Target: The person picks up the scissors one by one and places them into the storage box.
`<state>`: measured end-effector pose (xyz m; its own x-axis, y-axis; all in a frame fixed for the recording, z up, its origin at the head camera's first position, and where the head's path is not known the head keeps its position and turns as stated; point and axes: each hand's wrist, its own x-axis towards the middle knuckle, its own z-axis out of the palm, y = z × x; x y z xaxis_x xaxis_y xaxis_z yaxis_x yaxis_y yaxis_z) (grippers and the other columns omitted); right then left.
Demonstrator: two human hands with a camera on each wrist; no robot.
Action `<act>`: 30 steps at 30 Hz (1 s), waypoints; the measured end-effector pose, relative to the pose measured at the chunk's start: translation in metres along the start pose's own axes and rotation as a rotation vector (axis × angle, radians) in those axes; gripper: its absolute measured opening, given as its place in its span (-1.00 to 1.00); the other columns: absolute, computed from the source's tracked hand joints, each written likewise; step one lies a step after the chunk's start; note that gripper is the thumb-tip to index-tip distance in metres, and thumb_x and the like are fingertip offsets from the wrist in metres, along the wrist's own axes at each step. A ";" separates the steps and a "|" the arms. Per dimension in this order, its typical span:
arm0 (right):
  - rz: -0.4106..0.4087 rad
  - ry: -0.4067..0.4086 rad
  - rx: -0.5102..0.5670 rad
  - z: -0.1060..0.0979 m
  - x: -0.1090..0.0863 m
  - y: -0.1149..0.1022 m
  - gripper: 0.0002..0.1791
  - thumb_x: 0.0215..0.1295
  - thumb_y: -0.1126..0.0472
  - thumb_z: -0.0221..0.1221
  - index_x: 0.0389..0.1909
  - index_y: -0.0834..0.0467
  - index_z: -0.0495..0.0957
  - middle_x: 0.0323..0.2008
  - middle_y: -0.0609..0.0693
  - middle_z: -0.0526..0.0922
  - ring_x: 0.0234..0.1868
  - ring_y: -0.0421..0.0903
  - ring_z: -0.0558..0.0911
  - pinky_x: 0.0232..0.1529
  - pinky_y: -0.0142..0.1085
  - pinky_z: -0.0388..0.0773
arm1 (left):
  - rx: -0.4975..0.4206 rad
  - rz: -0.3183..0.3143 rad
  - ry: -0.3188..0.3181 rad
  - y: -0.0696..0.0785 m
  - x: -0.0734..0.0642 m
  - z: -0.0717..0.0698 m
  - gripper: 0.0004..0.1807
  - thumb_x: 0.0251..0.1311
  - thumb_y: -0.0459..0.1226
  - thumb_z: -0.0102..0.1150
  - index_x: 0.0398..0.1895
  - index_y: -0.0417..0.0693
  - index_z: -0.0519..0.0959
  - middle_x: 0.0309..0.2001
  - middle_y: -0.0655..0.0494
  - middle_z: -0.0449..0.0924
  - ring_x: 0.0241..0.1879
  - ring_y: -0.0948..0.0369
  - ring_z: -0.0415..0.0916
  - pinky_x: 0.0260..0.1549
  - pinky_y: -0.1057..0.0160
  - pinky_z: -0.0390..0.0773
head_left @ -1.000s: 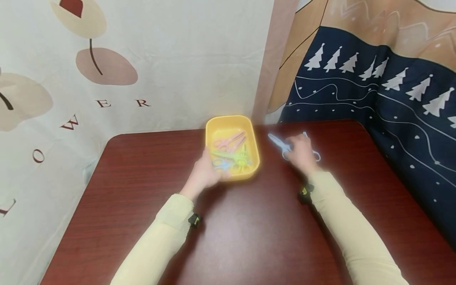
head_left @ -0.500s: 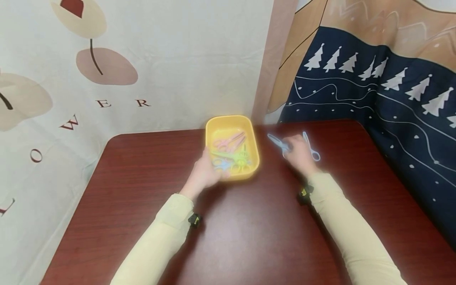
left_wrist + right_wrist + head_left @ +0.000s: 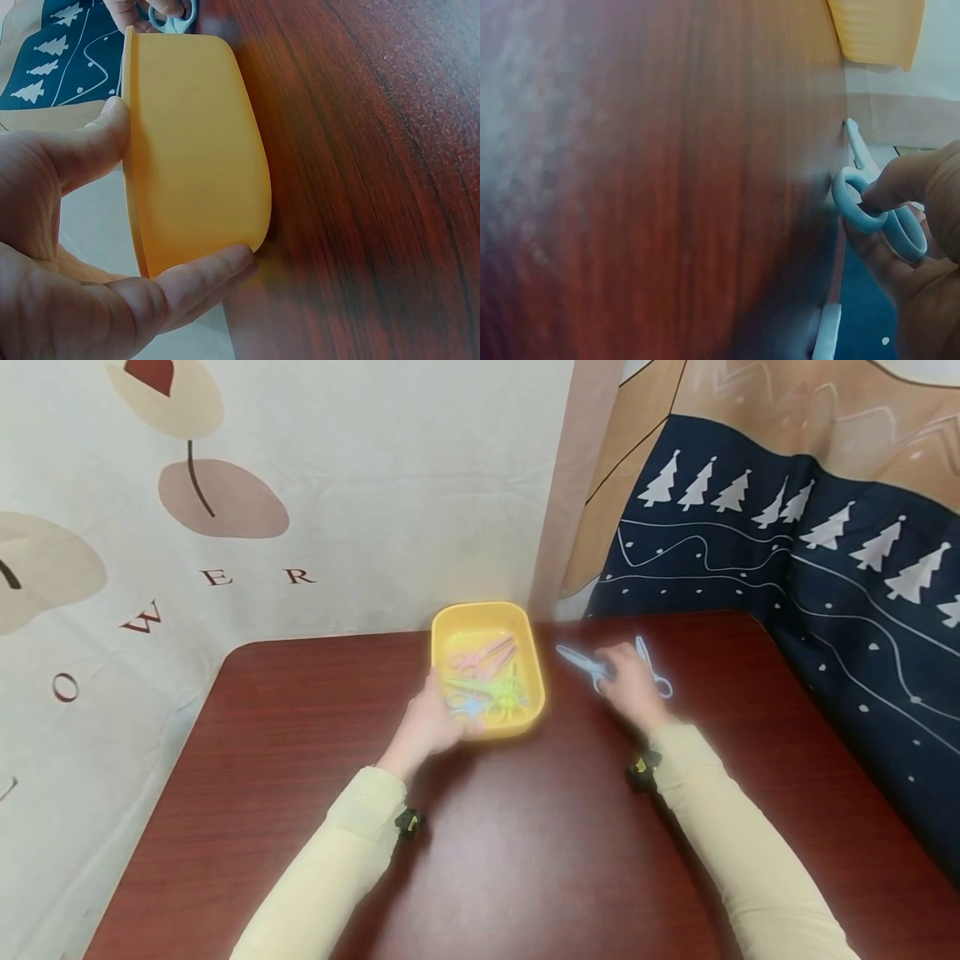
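Observation:
My left hand (image 3: 431,727) grips the near left corner of a yellow plastic tub (image 3: 536,693), thumb at the rim and fingers along the outer wall (image 3: 195,150). Inside the tub lie pink scissors (image 3: 491,660), green scissors (image 3: 480,687) and blue scissors (image 3: 468,703). To the tub's right, my right hand (image 3: 633,689) pinches light blue scissors (image 3: 581,660) by the handle loops (image 3: 847,210), their tip directed back and left, toward the tub. A second light blue pair of scissors (image 3: 662,683) lies on the table just right of that hand, partly hidden behind it.
The dark red-brown wooden table (image 3: 525,860) has rounded far corners. A pale printed cloth (image 3: 375,527) hangs right behind its far edge. Navy cloth with white trees (image 3: 712,543) hangs along the right side.
The light blue scissors in my right hand have turned a little and their tip has shifted slightly left. My left hand and the tub stay in place.

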<state>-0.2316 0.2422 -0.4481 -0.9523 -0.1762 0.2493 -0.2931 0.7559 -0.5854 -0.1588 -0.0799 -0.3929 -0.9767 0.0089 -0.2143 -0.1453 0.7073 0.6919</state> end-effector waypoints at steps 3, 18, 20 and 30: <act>0.022 -0.010 -0.001 0.000 0.001 0.000 -0.49 0.20 0.48 0.24 0.21 0.41 0.52 0.14 0.35 0.49 0.11 0.28 0.52 0.21 0.16 0.48 | -0.004 0.006 0.007 -0.001 0.000 0.000 0.33 -0.03 -0.20 0.58 0.65 -0.26 -0.19 0.36 -0.36 0.40 0.29 -0.16 0.43 0.36 -0.12 0.36; 0.114 0.027 0.068 -0.006 0.004 -0.007 -0.39 0.25 0.40 0.24 0.35 0.35 0.43 0.17 0.35 0.53 0.14 0.27 0.57 0.18 0.16 0.54 | 0.016 0.014 0.002 0.000 -0.001 -0.001 0.33 0.02 -0.16 0.54 0.65 -0.29 -0.24 0.46 -0.40 0.27 0.41 -0.20 0.31 0.43 -0.12 0.28; 0.133 0.032 0.083 -0.007 0.004 -0.008 -0.38 0.26 0.39 0.24 0.37 0.34 0.41 0.18 0.35 0.54 0.15 0.27 0.57 0.19 0.16 0.53 | 0.016 0.010 -0.003 0.000 -0.001 -0.001 0.33 0.03 -0.16 0.53 0.65 -0.29 -0.24 0.48 -0.40 0.23 0.44 -0.21 0.28 0.44 -0.11 0.25; 0.141 0.067 0.118 -0.009 0.005 -0.011 -0.43 0.24 0.43 0.24 0.32 0.31 0.48 0.16 0.30 0.58 0.14 0.24 0.57 0.18 0.13 0.52 | 0.020 0.003 -0.010 -0.001 -0.001 -0.001 0.34 0.05 -0.14 0.53 0.65 -0.31 -0.27 0.52 -0.41 0.15 0.49 -0.21 0.20 0.47 -0.10 0.19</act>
<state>-0.2323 0.2383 -0.4337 -0.9780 -0.0282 0.2067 -0.1686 0.6904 -0.7035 -0.1582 -0.0811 -0.3930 -0.9755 0.0186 -0.2192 -0.1387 0.7215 0.6784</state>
